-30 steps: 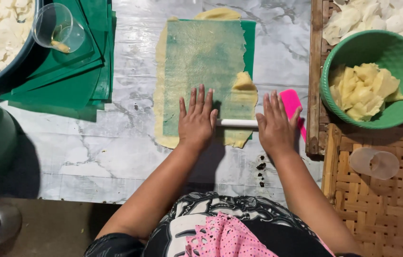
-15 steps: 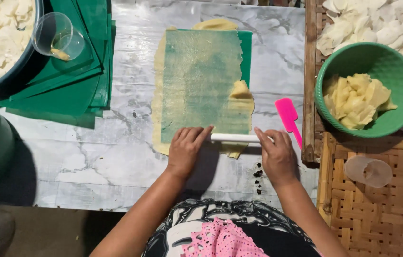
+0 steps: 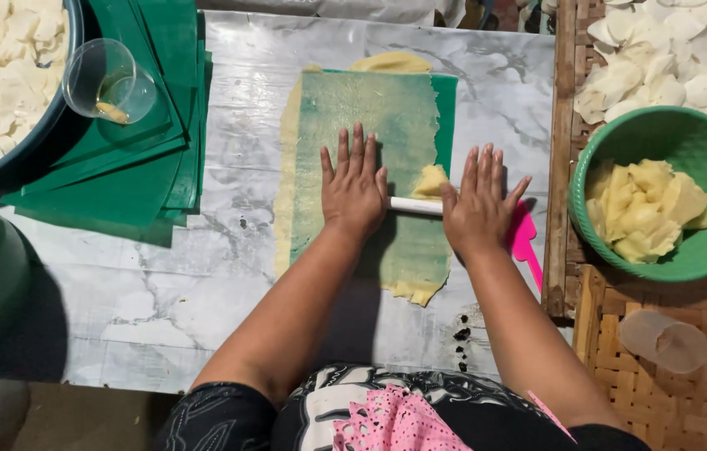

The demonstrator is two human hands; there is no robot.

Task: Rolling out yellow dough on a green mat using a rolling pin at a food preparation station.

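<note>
A thin white rolling rod (image 3: 414, 205) is pressed under both flat, open palms, the left hand (image 3: 354, 188) and the right hand (image 3: 477, 206) being laid over its two ends with fingers spread and nothing gripped. The rod is set across a thin yellow dough sheet (image 3: 353, 125) spread on a green plastic sheet (image 3: 445, 104) on the marble table (image 3: 228, 242). A pink scraper (image 3: 526, 242) is partly covered by the right hand, and a green bowl (image 3: 688, 134) of dough pieces is seen well to the right.
</note>
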